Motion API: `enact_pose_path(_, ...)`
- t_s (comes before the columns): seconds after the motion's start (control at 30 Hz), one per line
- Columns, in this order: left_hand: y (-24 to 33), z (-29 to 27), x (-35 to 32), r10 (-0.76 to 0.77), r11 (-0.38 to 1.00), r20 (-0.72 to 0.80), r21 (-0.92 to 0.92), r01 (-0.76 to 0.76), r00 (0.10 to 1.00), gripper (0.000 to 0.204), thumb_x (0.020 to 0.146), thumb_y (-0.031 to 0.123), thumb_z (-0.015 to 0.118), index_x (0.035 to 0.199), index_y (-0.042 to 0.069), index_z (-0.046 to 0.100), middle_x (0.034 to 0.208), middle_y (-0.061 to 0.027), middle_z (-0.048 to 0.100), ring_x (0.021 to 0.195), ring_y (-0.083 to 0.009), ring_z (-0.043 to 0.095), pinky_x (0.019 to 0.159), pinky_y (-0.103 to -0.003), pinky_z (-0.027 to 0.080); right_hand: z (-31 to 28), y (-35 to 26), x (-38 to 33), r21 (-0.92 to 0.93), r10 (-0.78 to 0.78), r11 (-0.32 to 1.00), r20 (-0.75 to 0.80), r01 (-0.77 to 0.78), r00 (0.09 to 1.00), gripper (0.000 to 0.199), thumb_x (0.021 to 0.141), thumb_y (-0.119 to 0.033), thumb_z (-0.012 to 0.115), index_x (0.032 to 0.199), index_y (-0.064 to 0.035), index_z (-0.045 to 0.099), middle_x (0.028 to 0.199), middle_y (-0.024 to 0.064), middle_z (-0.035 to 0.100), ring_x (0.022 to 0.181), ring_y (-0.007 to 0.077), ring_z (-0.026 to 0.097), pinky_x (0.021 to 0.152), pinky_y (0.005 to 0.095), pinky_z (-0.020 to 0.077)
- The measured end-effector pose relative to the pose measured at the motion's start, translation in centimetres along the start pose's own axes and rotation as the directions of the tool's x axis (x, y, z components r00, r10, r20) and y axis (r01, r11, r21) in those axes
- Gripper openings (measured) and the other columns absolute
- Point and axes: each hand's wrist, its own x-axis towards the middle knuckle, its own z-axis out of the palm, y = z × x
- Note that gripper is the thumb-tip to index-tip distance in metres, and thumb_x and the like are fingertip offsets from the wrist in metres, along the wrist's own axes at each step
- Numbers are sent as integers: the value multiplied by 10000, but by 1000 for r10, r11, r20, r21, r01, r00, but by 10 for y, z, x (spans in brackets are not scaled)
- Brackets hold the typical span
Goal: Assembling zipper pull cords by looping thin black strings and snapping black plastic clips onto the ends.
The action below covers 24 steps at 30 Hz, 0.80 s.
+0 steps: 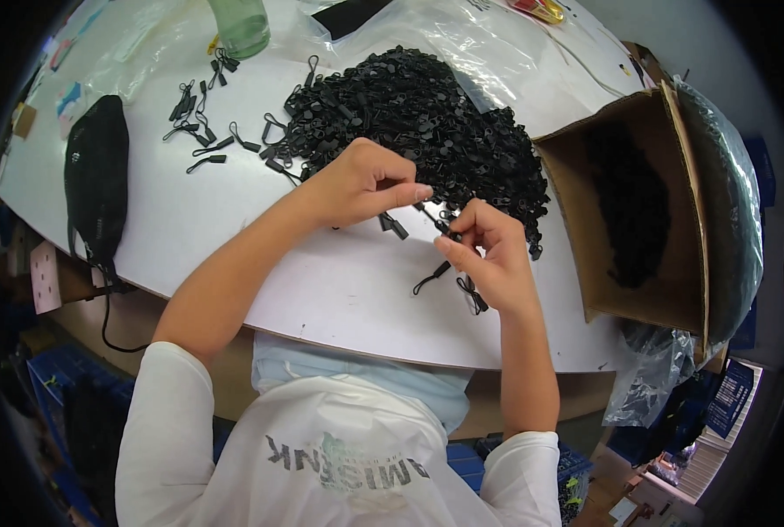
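Observation:
My left hand (370, 183) and my right hand (494, 250) are pinched shut close together over the white table (339, 277). Between their fingertips stretches a small black cord zipper pull (430, 216), one end in each hand. The part of it under my right fingers is hidden. Just behind my hands rises a large pile of small black parts (401, 105), too fine to tell apart one by one. Loose black cord pulls (393, 226) lie under my left hand, and a few cord pulls (473, 294) lie beside my right wrist.
An open cardboard box (572, 206) with black contents lies on its side at the right. Several loose cord pulls (207, 160) are scattered at the left, near a black pouch-like thing (97, 176). Clear plastic (462, 39) and a greenish clear vessel (241, 31) are at the back.

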Motion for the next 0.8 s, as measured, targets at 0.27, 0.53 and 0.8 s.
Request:
enact_pose_path(0.27, 4, -14, 1, 72, 987, -217, 153, -39, 973, 348, 864, 196, 635, 603, 10, 497, 470, -58, 386, 418, -153, 341, 413, -296, 291, -154, 15, -47, 178, -50, 934, -792, 309, 608, 332, 891, -145, 608, 1179, -12, 511, 887, 86, 614, 801, 142, 597, 677, 246, 464)
enact_pose_path(0.53, -6, -22, -6, 146, 974, -393, 217, -62, 908, 341, 901, 204, 604, 630, 20, 510, 483, -56, 415, 413, -153, 365, 415, -283, 300, 0, 33, -86, -841, -38, 537, -104, -67, 994, 810, 791, -377, 667, 1374, 58, 313, 1409, 269, 326, 1284, 401, 354, 1043, 508, 269)
enact_pose_path(0.8, -4, -28, -7, 70, 967, -416, 250, 40, 907, 356, 947, 222, 505, 673, 1, 559, 559, -54, 499, 471, -145, 443, 466, -267, 352, 51, 25, -49, -837, -56, 486, 257, 252, 965, 960, 798, -537, 576, 1421, 82, 189, 1473, 306, 174, 1390, 416, 161, 1089, 602, 78)
